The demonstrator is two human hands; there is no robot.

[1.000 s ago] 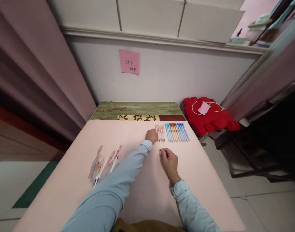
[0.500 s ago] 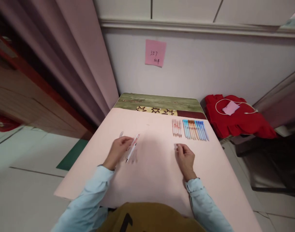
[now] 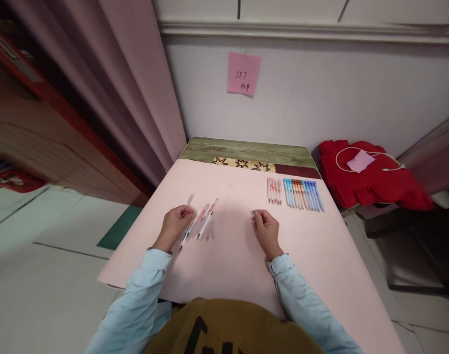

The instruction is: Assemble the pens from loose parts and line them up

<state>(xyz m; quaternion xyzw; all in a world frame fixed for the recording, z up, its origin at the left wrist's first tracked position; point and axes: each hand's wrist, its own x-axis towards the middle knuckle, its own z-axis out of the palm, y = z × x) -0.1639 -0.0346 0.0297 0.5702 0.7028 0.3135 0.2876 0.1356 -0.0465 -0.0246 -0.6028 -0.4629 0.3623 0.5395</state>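
Note:
My left hand [image 3: 175, 223] rests on the pink tabletop [image 3: 232, 250] at a loose pile of clear pens [image 3: 202, 221], its fingers curled round one of them. My right hand [image 3: 266, 230] lies on the table to the right with its fingers curled in, and I cannot make out anything in them. At the far right of the table a tidy row of pens [image 3: 296, 192] lies side by side: pinkish ones on the left, then blue and orange ones.
A green and patterned surface [image 3: 246, 152] adjoins the table's far edge, against the wall with a pink sticky note [image 3: 243, 73]. Curtains hang at the left. A red cloth [image 3: 372, 179] with a white cable and pink paper lies at the right.
My left hand has moved from the sorted row at the far right back to the loose pens on the left and closed on one. The view has swung left.

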